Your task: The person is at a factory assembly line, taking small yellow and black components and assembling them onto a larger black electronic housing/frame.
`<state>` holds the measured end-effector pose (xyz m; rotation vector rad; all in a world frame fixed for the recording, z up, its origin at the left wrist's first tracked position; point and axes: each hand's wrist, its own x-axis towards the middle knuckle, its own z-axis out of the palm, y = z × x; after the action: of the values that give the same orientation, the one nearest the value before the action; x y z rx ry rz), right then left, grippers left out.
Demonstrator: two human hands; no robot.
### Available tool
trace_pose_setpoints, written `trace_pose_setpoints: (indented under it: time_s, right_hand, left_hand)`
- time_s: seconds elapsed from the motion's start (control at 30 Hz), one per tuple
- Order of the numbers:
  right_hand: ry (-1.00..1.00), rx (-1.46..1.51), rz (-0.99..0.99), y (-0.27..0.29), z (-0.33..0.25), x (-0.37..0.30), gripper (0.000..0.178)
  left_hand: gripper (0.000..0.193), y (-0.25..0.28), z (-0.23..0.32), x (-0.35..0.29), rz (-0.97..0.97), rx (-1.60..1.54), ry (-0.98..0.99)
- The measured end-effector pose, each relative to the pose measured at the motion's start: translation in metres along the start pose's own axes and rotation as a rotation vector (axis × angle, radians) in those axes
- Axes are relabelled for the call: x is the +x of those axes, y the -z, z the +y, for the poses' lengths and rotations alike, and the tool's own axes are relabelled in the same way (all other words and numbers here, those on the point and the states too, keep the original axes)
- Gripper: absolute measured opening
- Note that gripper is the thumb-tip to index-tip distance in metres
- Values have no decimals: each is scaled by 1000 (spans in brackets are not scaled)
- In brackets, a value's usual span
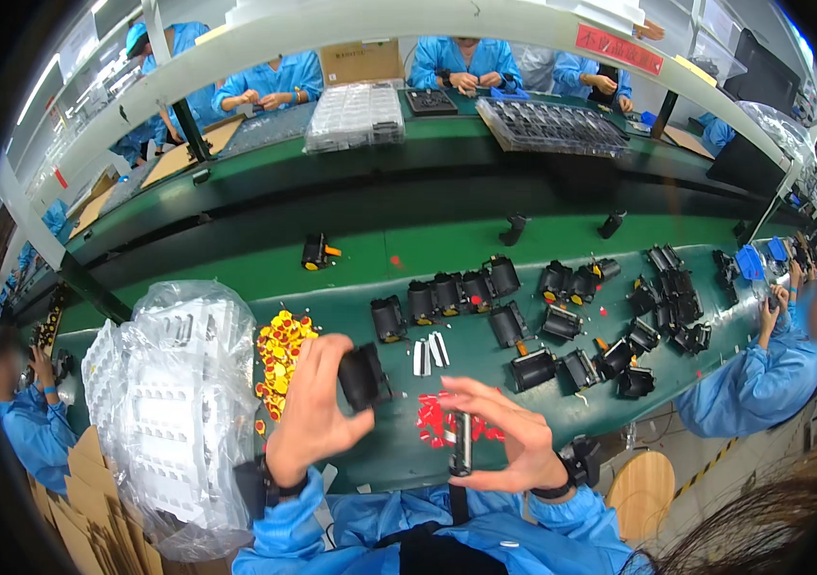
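Note:
My left hand (311,410) is closed on a black plastic housing (361,378), gripped between thumb and fingers above the green bench. In my right hand (519,443) a narrow black part with a shiny lengthwise face (462,445) stands upright, pinched between the thumb below and the fingers above. Just behind that part lies a heap of small red pieces (431,418), partly covered by the hand. A pile of yellow and red round pieces (279,356) spreads beyond my left hand. Between the hands and farther back are a few white strips (423,357).
Several black housings (508,327) stand across the bench (332,316) to the right. At left sits a plastic bag of white trays (164,402), beside cardboard sheets (92,498). A co-worker (763,355) sits at right; others work behind the overhead rail (332,36). A round wooden stool (642,494) is below right.

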<state>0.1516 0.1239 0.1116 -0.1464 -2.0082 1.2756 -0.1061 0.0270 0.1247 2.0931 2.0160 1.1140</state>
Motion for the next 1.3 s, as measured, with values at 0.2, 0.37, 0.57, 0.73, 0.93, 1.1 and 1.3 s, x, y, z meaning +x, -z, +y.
trace_pose_setpoints:
  time_s: [0.2,0.37,0.57,0.73,0.93,1.1,1.3]
  right_hand:
    - [206,-34,-178,-16,12,39,72]
    - [180,-105,-234,-24,16,39,71]
    - [159,-138,-253,-25,22,37,72]
    - [125,-47,-266,-18,11,38,74]
    - [104,-57,-253,-19,26,36,75]
    - [105,-86,-289,-21,28,35,78]
    - [10,135,-331,-24,30,35,82]
  left_hand:
    - [74,11,37,-31,-44,-6,-21]
    - [76,17,47,-38,-84,78,-10]
    - [75,20,50,-39,-113,51,-38]
    - [76,21,46,-36,-140,75,-49]
    - [76,21,48,-34,-156,58,-56]
    - [76,21,50,-35,-187,99,-54]
    - [75,16,41,-43,-185,-50,6]
